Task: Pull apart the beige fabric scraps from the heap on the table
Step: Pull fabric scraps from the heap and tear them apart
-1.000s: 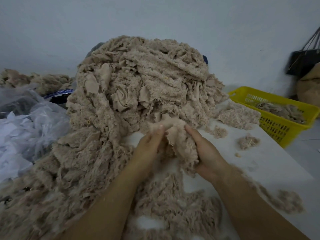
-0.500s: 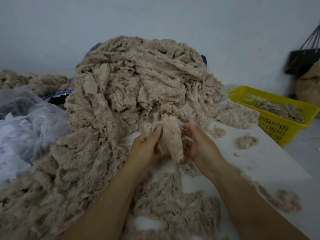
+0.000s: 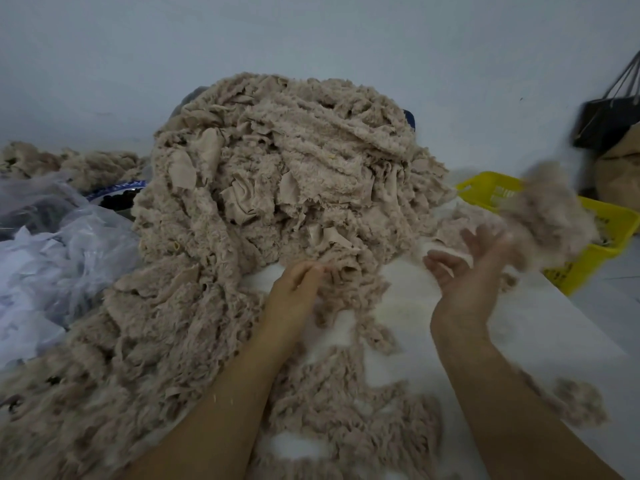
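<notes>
A tall heap of beige fluffy fabric scraps point(image 3: 284, 174) fills the middle of the white table point(image 3: 540, 327) and spills toward me on the left. My left hand point(image 3: 294, 292) rests at the heap's front foot, fingers pinching a scrap there. My right hand point(image 3: 467, 271) is raised to the right with fingers spread and nothing in them. A blurred beige scrap point(image 3: 550, 209) is in the air just beyond its fingertips, in front of the yellow basket point(image 3: 602, 251).
The yellow basket holds more scraps at the table's right edge. Clear plastic bags point(image 3: 52, 258) lie at the left. A dark bag point(image 3: 606, 126) and a brown sack point(image 3: 623, 174) stand at the far right. Small loose scraps point(image 3: 581, 403) lie near my right forearm.
Both hands held one scrap together before. My right hand has swung right and let the scrap go toward the basket; my left hand has dropped to the heap's foot.
</notes>
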### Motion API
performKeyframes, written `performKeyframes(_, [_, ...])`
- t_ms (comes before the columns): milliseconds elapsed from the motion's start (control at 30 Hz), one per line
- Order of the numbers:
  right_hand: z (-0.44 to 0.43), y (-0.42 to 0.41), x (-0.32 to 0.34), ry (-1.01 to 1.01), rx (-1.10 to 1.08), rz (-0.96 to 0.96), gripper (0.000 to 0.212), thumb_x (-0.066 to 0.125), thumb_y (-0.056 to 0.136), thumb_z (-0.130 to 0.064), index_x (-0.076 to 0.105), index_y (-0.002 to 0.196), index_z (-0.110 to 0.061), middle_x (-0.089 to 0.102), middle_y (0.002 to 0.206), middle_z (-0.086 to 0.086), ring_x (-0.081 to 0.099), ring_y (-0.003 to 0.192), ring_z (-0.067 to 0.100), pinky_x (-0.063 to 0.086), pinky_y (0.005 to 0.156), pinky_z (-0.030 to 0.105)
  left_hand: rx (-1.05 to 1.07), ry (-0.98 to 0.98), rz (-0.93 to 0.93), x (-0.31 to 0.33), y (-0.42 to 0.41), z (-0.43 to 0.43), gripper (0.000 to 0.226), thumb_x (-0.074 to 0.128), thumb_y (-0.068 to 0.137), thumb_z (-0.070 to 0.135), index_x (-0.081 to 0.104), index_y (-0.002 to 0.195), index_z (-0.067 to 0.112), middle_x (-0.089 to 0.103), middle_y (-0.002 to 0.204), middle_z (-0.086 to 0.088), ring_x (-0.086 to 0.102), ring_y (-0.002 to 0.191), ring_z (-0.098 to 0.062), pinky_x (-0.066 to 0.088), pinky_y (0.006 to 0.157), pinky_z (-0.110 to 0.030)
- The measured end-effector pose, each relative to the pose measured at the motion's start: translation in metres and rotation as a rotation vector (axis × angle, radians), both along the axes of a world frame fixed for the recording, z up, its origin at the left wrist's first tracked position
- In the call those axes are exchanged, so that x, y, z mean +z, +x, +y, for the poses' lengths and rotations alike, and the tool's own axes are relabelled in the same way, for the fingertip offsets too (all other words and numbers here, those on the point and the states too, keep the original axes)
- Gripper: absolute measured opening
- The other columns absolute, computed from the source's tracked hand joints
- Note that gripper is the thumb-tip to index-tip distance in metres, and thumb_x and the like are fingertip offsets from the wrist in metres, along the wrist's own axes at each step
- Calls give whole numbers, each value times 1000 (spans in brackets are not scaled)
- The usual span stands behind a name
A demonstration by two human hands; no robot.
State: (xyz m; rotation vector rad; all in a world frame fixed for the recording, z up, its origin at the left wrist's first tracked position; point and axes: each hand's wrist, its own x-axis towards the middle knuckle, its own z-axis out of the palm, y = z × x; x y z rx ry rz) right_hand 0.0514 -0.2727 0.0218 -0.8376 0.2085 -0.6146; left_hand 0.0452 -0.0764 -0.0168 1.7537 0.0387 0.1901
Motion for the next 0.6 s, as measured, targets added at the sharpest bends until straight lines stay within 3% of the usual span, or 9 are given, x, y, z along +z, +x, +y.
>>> performKeyframes(67, [8,1,-8,-208,34,177,24,39,105,-39,60,98,-28,71,99,-1,62,56,8,56,61,27,-40,271,-39,-1,1,-3,23,47,103,24,70,97,26,61,110,14,55,96,12,38,79,-1])
performKeyframes(100, [12,1,-14,-407,98,248,25,41,104,-34,63,95,-24,70,104,4,63,62,9,57,65,29,-69,374,-64,-3,2,-4,22,47,103,22,69,101,24,59,111,11,53,98,8,36,82,-2])
performKeyframes(200, [24,6,-34,-1157,297,299,27,46,102,-31,67,99,-15,64,113,4,59,99,6,45,86,17,-129,578,-109,-7,2,-8,25,48,103,22,70,114,18,57,119,5,50,113,-11,38,101,-23])
performKeyframes(267, [30,8,-40,-1448,386,262,28,45,103,-30,67,117,-21,49,141,0,41,131,14,34,102,21,-141,630,-118,-6,2,-9,27,48,103,20,70,117,14,60,123,1,51,115,-16,38,105,-32])
performKeyframes(367, [38,11,-46,-1747,471,276,40,35,106,-33,50,143,-24,20,163,0,15,149,19,21,119,38,-184,665,-130,-6,2,-9,28,46,104,19,71,116,10,65,122,-2,54,113,-21,41,101,-36])
performKeyframes(467, [38,11,-46,-1812,494,273,46,28,108,-29,37,152,-20,22,163,-3,16,149,15,17,120,35,-168,593,-118,-5,-2,-10,27,47,103,16,72,106,5,67,113,-6,56,105,-20,42,92,-30])
performKeyframes(533, [35,11,-41,-1655,514,224,44,29,107,-24,42,149,-18,31,159,-4,24,144,12,18,118,28,-132,544,-97,-3,-4,-9,28,46,103,16,71,100,4,67,105,-6,58,100,-21,45,89,-31])
performKeyframes(600, [35,7,-36,-1386,611,156,40,32,107,-22,51,143,-20,40,152,-10,31,136,-1,22,115,20,-77,454,-58,-1,-5,-8,32,44,105,27,71,100,10,67,101,-3,61,97,-18,49,86,-32])
